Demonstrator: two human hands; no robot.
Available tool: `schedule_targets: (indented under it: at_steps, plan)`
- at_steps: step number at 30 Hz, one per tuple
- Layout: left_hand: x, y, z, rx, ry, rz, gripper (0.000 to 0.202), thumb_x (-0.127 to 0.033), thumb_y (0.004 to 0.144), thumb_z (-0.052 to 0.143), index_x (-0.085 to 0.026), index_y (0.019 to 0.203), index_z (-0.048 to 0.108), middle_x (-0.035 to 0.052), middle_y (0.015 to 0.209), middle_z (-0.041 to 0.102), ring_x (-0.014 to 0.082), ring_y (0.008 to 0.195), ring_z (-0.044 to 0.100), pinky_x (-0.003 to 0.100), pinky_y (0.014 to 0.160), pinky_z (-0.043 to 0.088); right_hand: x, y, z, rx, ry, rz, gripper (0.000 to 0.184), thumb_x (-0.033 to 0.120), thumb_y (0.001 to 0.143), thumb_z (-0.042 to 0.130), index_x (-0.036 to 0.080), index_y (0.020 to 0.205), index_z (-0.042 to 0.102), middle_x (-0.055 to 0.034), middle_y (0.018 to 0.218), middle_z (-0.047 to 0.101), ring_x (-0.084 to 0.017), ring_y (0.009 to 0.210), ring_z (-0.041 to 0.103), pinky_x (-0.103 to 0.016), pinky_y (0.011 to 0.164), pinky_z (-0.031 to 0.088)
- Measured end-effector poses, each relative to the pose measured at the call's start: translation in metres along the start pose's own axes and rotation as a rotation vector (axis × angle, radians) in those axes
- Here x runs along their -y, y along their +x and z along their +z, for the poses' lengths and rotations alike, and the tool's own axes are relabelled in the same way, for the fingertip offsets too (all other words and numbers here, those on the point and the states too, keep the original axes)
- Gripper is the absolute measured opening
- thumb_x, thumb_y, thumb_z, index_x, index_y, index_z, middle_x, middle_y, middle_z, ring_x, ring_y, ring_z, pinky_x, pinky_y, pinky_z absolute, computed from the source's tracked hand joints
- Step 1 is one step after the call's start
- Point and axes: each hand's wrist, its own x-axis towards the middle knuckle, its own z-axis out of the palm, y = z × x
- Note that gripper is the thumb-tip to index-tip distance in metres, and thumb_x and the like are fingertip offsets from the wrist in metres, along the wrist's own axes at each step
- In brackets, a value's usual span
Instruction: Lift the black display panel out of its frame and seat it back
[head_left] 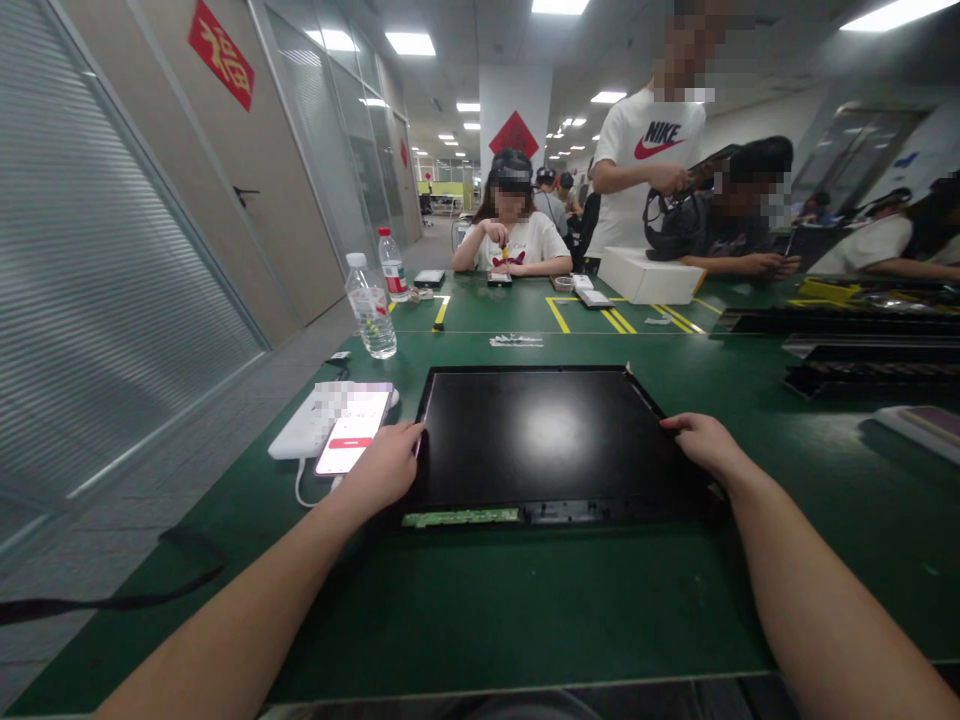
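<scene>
On the green surface (pixel 525 610) right in front of me lies a broad, flat black screen panel (pixel 495 430), its dark, glossy face turned up and catching a soft whitish glare near the middle, with a slim black frame around it. Along the edge nearest me runs a narrow green circuit board (pixel 460 517) on the left, with dark fittings (pixel 577 511) to its right. My left hand (pixel 390 462) pinches the panel's left edge and my right hand (pixel 703 443) its right, undersides hidden.
</scene>
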Motion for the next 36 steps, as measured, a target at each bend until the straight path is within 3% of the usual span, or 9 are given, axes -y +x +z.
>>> schedule_targets:
  at_steps: [4,11,16,20,23,26,30,36]
  plan:
    - [-0.001,-0.001,0.0,-0.028,-0.051,-0.032,0.061,0.002,0.082,0.043,-0.01,0.14,0.061,0.0169,0.142,0.064,0.0301,0.132,0.059,0.041,0.11,0.044,0.0,-0.001,0.001,-0.012,0.026,0.005,0.048,-0.003,0.062,0.051,0.016,0.095,0.08,-0.0097,0.1,0.078,-0.022,0.094,0.071,-0.029,0.086,0.053]
    - [-0.002,-0.004,-0.002,-0.179,-0.437,-0.177,0.061,-0.002,0.077,0.047,-0.022,0.131,0.067,0.0086,0.115,0.077,0.0301,0.104,0.073,0.042,0.091,0.057,0.0,0.0,0.002,-0.012,0.051,0.039,0.039,0.003,0.067,0.055,0.016,0.094,0.079,-0.0097,0.093,0.077,-0.021,0.082,0.069,-0.028,0.076,0.051]
    - [-0.01,-0.002,-0.004,-0.234,-0.944,-0.306,0.054,-0.008,0.08,0.056,-0.021,0.132,0.063,0.013,0.145,0.062,0.0269,0.104,0.074,0.037,0.082,0.062,0.002,-0.003,0.002,-0.057,0.018,0.021,0.03,0.009,0.071,0.058,0.016,0.09,0.08,-0.0096,0.093,0.077,-0.02,0.083,0.068,-0.027,0.076,0.049]
    - [-0.014,0.0,-0.005,-0.281,-1.123,-0.422,0.046,-0.006,0.079,0.065,-0.019,0.123,0.065,0.0144,0.145,0.062,0.0271,0.115,0.071,0.033,0.083,0.063,0.005,-0.006,0.002,-0.07,0.01,0.022,0.028,0.011,0.071,0.059,0.017,0.09,0.079,-0.0089,0.095,0.077,-0.02,0.084,0.068,-0.027,0.075,0.049]
    - [-0.011,0.002,-0.002,-0.267,-1.195,-0.469,0.047,-0.003,0.078,0.067,-0.019,0.121,0.066,0.0129,0.142,0.064,0.0277,0.114,0.071,0.034,0.083,0.064,0.007,-0.007,0.001,-0.062,0.001,0.021,0.028,0.012,0.072,0.059,0.018,0.09,0.079,-0.009,0.096,0.077,-0.021,0.087,0.069,-0.027,0.076,0.049]
    - [-0.007,0.004,0.001,-0.214,-1.31,-0.493,0.053,-0.005,0.077,0.071,-0.021,0.128,0.064,0.0134,0.136,0.068,0.0275,0.101,0.076,0.036,0.078,0.066,0.006,-0.008,0.001,-0.066,-0.009,0.016,0.026,0.013,0.074,0.059,0.018,0.091,0.079,-0.0092,0.096,0.077,-0.021,0.088,0.069,-0.027,0.076,0.049]
    - [-0.006,0.004,0.002,-0.136,-1.427,-0.539,0.067,-0.008,0.079,0.074,-0.023,0.142,0.056,0.0119,0.117,0.076,0.0236,0.076,0.079,0.036,0.07,0.067,0.005,-0.007,0.001,-0.074,-0.023,-0.011,0.024,0.013,0.075,0.06,0.018,0.089,0.079,-0.0092,0.094,0.077,-0.022,0.088,0.07,-0.027,0.075,0.049]
    - [-0.012,0.002,-0.004,-0.041,-1.489,-0.571,0.082,-0.005,0.081,0.071,-0.023,0.155,0.042,0.0095,0.099,0.081,0.0222,0.066,0.078,0.033,0.064,0.066,0.005,-0.006,0.001,-0.07,-0.038,-0.017,0.023,0.012,0.075,0.059,0.017,0.088,0.078,-0.0107,0.097,0.077,-0.023,0.089,0.07,-0.029,0.078,0.049]
